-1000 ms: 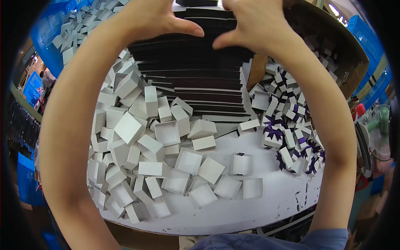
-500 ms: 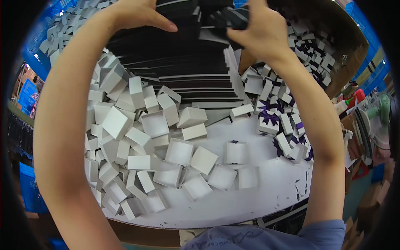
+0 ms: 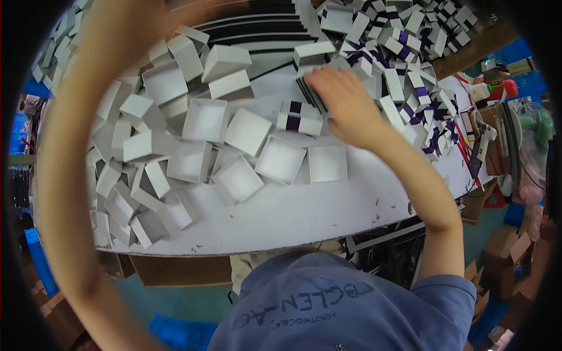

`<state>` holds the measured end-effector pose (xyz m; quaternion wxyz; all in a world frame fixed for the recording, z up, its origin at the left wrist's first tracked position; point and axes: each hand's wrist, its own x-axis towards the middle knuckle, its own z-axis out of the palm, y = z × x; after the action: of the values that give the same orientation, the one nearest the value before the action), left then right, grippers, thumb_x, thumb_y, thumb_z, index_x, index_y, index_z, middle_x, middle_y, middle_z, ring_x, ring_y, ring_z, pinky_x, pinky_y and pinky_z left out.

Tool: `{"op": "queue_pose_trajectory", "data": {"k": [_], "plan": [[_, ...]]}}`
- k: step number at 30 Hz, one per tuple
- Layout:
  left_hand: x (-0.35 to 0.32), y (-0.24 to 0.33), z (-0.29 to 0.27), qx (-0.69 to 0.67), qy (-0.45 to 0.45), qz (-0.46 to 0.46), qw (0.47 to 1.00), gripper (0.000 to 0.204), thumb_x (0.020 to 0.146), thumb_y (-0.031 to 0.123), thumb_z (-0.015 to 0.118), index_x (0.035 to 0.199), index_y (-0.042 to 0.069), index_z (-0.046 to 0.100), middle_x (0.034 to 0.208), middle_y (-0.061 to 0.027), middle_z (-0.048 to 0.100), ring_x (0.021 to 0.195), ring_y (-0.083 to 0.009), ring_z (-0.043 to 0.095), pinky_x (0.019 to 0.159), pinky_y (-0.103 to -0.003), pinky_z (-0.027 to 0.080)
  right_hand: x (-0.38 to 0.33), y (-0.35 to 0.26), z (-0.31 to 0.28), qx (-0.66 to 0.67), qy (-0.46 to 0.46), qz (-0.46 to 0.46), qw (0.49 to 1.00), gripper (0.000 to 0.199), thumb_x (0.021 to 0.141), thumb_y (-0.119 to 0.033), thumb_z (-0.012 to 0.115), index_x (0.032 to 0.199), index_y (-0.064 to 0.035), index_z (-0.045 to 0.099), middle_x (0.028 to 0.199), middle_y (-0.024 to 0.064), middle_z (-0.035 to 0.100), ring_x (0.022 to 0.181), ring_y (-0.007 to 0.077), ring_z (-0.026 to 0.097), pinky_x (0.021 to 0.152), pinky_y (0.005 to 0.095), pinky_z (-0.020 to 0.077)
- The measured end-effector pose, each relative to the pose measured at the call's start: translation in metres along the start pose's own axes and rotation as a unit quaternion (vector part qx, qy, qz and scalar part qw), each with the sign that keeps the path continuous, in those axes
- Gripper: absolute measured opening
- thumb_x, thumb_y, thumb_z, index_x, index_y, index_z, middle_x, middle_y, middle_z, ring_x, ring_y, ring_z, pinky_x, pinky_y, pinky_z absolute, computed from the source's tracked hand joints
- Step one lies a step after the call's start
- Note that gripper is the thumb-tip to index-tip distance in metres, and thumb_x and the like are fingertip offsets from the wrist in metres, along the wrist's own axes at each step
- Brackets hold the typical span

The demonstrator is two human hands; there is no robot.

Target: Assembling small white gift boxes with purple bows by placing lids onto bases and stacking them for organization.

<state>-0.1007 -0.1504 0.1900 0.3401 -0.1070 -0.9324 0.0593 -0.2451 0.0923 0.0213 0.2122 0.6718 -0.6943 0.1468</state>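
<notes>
Since 0.5 s ago the R hand point(image 3: 346, 108) has dropped from the top edge to upper ctr-right, bringing a small dark stack point(image 3: 310, 95) down w/ it. The view has shifted too: the big black stack point(image 3: 257, 26) is now cut by the top edge, and more of the blue shirt point(image 3: 345, 298) shows at bottom ctr.

R arm pose: forearm comes up from lower right, elbow bent, running diag. up-left to the wrist; back of hand faces up, fingers together & pointing up-left, thumb lower and nearer the body. R grip is clamped on the small dark stack, fingers at its far end, thumb near its close end. The stack is tilted, upper ctr, just right of a white box w/ purple band point(image 3: 300, 118) and just below a plain white box point(image 3: 314, 52).

L arm bows up along the left side; L hand point(image 3: 161, 14) is at the top edge, badly blurred & partly cropped, close to the big black stack. Can't tell if its grip is apart or together.

Open white boxes point(image 3: 281, 159) spread over the left & ctr of the bench point(image 3: 363, 199); purple-trimmed boxes point(image 3: 404, 44) are heaped upper right. Far right: a white bottle w/ green tip point(image 3: 480, 92).
</notes>
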Motion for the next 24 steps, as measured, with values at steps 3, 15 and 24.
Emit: {"op": "queue_pose_trajectory", "data": {"k": [3,15,24], "plan": [[-0.080,0.106,0.044,-0.131,-0.186,-0.004,0.974,0.056,0.063,0.018,0.076,0.115,0.010,0.055,0.130,-0.0088,0.046,0.123,-0.0283,0.039,0.100,-0.045,0.028,-0.002,0.020,-0.032,0.207,-0.072,0.077,0.973,0.058,0.063,0.008,0.052,0.121,0.0006,0.046,0.126,0.0198,0.045,0.117,0.0353,0.043,0.099,0.0377,0.0365],[-0.176,0.235,0.069,-0.159,-0.147,-0.220,0.951,0.018,0.071,0.017,0.068,0.077,0.004,0.057,0.139,-0.0129,0.035,0.129,-0.0356,0.028,0.099,-0.052,0.020,-0.009,-0.007,-0.042,0.012,0.211,0.022,0.977,0.025,0.073,-0.001,0.060,0.097,-0.0057,0.066,0.092,0.0069,0.062,0.080,0.0243,0.058,0.069,0.0322,0.0448],[-0.176,0.254,0.065,-0.166,-0.136,-0.272,0.938,0.017,0.068,0.018,0.067,0.064,0.004,0.058,0.134,-0.0254,0.037,0.126,-0.0397,0.033,0.098,-0.056,0.022,-0.072,-0.112,-0.030,0.116,0.023,-0.092,0.989,0.024,0.059,-0.013,0.061,0.081,-0.0060,0.065,0.077,0.0014,0.053,0.069,0.0160,0.051,0.055,0.0291,0.0359]]}}
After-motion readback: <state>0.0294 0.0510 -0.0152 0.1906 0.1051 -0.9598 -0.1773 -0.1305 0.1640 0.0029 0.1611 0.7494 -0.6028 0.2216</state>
